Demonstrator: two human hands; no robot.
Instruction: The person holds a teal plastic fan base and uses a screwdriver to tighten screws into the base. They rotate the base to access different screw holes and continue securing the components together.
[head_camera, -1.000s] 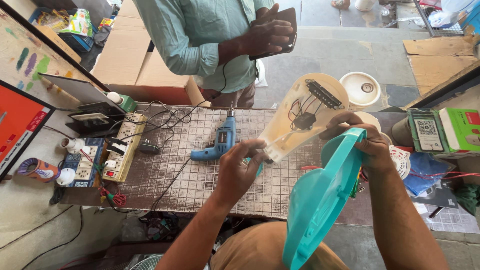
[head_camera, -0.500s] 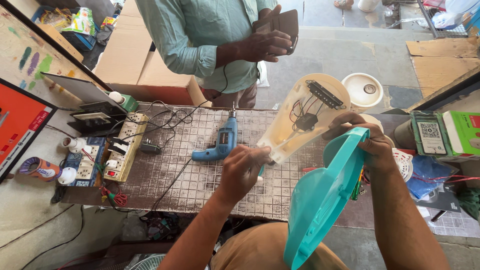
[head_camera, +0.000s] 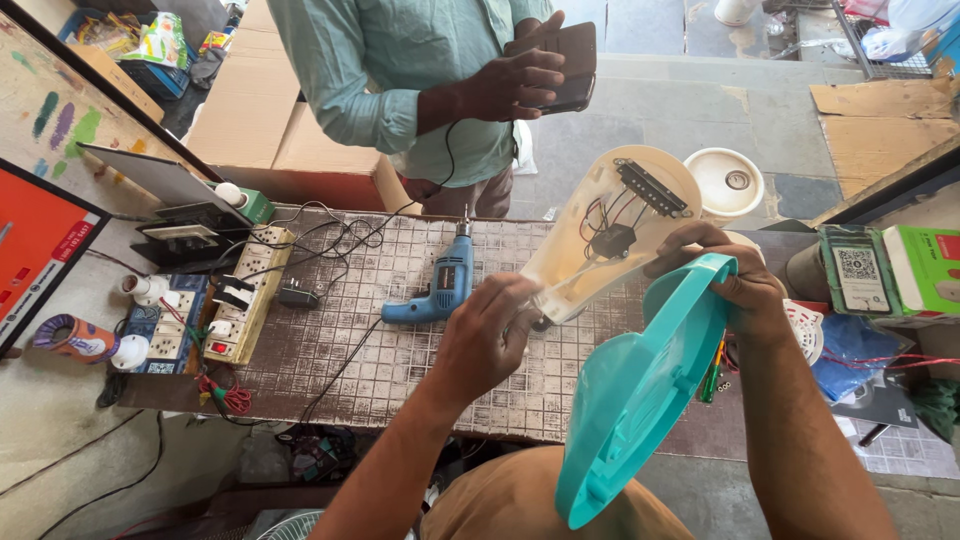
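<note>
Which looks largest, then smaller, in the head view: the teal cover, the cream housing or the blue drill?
1. teal cover, though it is nearest the camera, which inflates it.
2. cream housing.
3. blue drill, clearly smallest, lying farther off on the table.

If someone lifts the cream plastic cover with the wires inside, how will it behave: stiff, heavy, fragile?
The cream plastic cover probably feels light: its shell looks thin and translucent. It seems stiff, keeping its curve between the left hand and right hand. The thin wires inside look easy to snag, so likely somewhat fragile.
</note>
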